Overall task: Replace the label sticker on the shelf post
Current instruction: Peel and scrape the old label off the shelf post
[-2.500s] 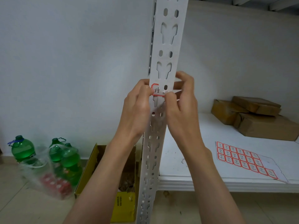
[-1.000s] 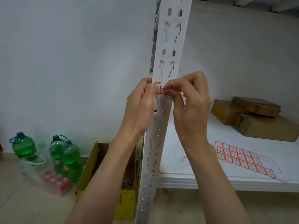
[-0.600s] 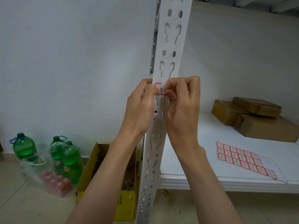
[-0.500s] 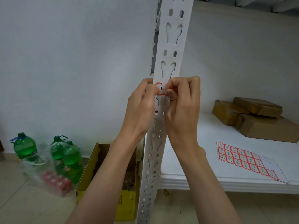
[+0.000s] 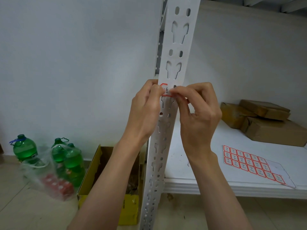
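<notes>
A white perforated shelf post [image 5: 178, 47] runs up the middle of the view. A small red-bordered label sticker [image 5: 166, 90] with handwriting sits on its face at hand height. My left hand [image 5: 146, 112] wraps the post's left edge, its thumb on the sticker's left side. My right hand [image 5: 197, 113] is at the post's right edge, its thumb and forefinger pinching at the sticker's right end. Fingers hide most of the sticker. A sheet of red-bordered label stickers [image 5: 249, 163] lies on the white shelf board [image 5: 191, 183] to the right.
Brown taped parcels [image 5: 265, 120] are stacked at the back right of the shelf. On the floor to the left stand green bottles [image 5: 25, 148], partly in a plastic bag [image 5: 49, 176], and an open yellow cardboard box [image 5: 116, 188] beside the post's foot.
My right hand's fingers have uncurled and spread a little while still pinching at the sticker's right end. My left hand stays on the post. The view has drifted slightly.
</notes>
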`<state>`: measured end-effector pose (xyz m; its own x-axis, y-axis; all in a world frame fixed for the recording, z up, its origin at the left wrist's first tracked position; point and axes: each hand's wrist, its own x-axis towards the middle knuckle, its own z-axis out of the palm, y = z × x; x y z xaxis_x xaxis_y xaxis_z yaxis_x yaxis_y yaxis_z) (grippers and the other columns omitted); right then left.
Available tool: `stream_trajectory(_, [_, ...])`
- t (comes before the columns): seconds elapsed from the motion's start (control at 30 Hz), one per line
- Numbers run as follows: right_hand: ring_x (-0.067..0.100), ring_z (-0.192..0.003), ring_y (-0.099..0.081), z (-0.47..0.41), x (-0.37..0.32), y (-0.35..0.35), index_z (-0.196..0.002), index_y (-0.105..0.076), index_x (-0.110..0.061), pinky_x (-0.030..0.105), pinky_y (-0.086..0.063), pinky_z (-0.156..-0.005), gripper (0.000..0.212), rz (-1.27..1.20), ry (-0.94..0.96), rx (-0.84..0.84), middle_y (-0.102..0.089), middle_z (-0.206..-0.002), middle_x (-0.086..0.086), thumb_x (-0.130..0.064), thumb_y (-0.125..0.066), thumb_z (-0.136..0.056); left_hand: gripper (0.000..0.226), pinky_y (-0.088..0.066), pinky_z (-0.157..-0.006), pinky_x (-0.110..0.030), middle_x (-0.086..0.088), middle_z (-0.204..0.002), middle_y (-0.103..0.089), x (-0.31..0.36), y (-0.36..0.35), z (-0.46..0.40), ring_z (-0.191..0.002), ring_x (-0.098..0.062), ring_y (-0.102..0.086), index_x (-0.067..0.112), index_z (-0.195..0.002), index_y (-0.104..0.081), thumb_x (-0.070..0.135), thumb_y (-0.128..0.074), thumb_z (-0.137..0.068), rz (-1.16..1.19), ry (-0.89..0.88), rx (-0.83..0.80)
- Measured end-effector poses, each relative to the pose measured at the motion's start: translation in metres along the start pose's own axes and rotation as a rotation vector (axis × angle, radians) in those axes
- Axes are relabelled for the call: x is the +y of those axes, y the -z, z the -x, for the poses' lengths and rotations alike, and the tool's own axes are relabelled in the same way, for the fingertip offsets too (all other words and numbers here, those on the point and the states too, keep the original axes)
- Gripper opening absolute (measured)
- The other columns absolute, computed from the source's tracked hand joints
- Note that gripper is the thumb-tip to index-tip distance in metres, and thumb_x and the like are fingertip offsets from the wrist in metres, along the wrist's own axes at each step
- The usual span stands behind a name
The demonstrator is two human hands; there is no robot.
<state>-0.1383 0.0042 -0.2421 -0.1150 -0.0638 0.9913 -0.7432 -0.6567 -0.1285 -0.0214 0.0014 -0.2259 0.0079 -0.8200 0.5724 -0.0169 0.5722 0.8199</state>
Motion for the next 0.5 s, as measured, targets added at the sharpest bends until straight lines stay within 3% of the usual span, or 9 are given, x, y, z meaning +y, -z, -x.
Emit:
stream_trajectory(0.23, [0.001,-0.090,-0.043,0.001,-0.010,-0.013,-0.095,-0.071,-0.004,0.008,-0.045,-0.076,0.019,0.000,-0.093,-0.027,-0.055,-0.097,0.014,-0.010,-0.053,-0.093,0.037,-0.056,-0.075,-0.027,0.003,-0.105,-0.070,0.001,0.000,0.001,-0.097,-0.016,-0.065,0.022,-0.104,-0.061,0.043,-0.035,-0.089,0.015,0.000,-0.007])
stream_trajectory(0.37, [0.002,-0.088,-0.049,0.000,-0.010,-0.016,-0.094,-0.066,0.000,0.008,-0.045,-0.079,0.014,-0.082,-0.156,-0.042,-0.051,-0.100,0.007,0.008,-0.055,-0.091,0.031,-0.057,-0.078,-0.037,0.002,-0.099,-0.070,0.002,0.000,0.001,-0.092,-0.019,-0.064,0.024,-0.098,-0.062,0.040,-0.036,-0.089,0.018,0.003,0.001])
stream_trajectory(0.43, [0.002,-0.088,-0.052,0.000,-0.010,-0.015,-0.094,-0.061,-0.003,0.016,-0.048,-0.076,0.016,-0.150,-0.224,-0.030,-0.052,-0.098,0.004,0.010,-0.052,-0.094,0.035,-0.057,-0.079,-0.038,0.002,-0.100,-0.070,0.003,0.000,0.002,-0.093,-0.021,-0.064,0.021,-0.101,-0.061,0.041,-0.036,-0.088,0.013,0.010,0.001])
stream_trajectory(0.5, [0.012,-0.085,-0.057,-0.002,-0.012,-0.012,-0.096,-0.053,-0.011,0.034,-0.052,-0.074,0.015,-0.244,-0.346,0.015,-0.055,-0.094,0.004,0.001,-0.046,-0.102,0.040,-0.057,-0.080,-0.041,0.000,-0.103,-0.070,0.004,-0.001,0.002,-0.095,-0.024,-0.065,0.016,-0.106,-0.060,0.041,-0.035,-0.089,0.000,0.011,-0.001])
